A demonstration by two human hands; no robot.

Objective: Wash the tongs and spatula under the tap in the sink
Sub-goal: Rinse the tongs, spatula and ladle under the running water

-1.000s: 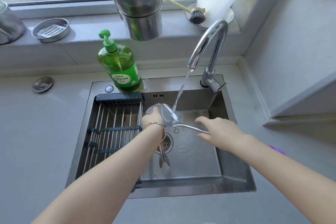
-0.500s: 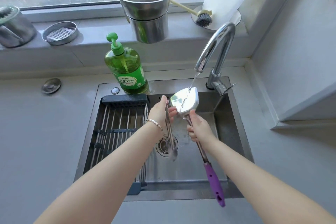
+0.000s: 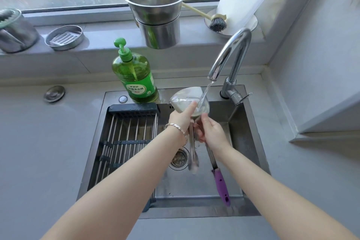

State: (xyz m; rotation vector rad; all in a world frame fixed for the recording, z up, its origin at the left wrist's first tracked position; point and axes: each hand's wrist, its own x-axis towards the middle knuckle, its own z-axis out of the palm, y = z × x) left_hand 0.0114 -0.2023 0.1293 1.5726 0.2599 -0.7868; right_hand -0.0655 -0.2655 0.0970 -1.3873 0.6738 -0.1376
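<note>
Over the steel sink point(image 3: 251, 142), the right hand point(image 3: 211, 132) is wrapped around the shaft of the spatula point(image 3: 191, 101), just below its blade. The blade points toward 12 o'clock and sits directly under the stream from the chrome tap point(image 3: 229, 58); the purple handle hangs toward 5 o'clock over the sink's near edge. The left hand point(image 3: 181, 118) presses its fingers against the wet blade at the 9 o'clock side while also gripping the tongs point(image 3: 192, 154), whose arms hang down toward 6 o'clock beside the drain point(image 3: 178, 159). A green dish soap bottle point(image 3: 134, 76) stands at the sink's 11 o'clock corner, with a drying rack point(image 3: 126, 134) filling the basin's 9 o'clock half.
</note>
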